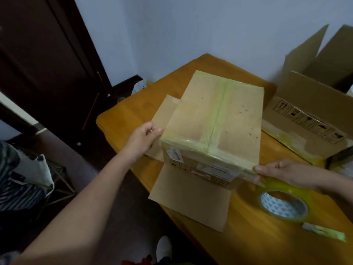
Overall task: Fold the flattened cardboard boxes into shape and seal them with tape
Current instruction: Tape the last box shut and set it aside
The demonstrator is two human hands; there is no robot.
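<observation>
My left hand (147,134) pinches the box (215,119) at its near-left corner, my right hand (282,172) the near-right, in the middle of the desk (254,234). Likely light, stiff, slick where taped; corners should grip best.

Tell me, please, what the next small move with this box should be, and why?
Probably flip the box over. Its upward face is already taped along seam and edges, while its flaps lie spread open on the table. The left hand and right hand grip opposite near corners, well placed to turn it; the tape roll lies nearby.
</observation>
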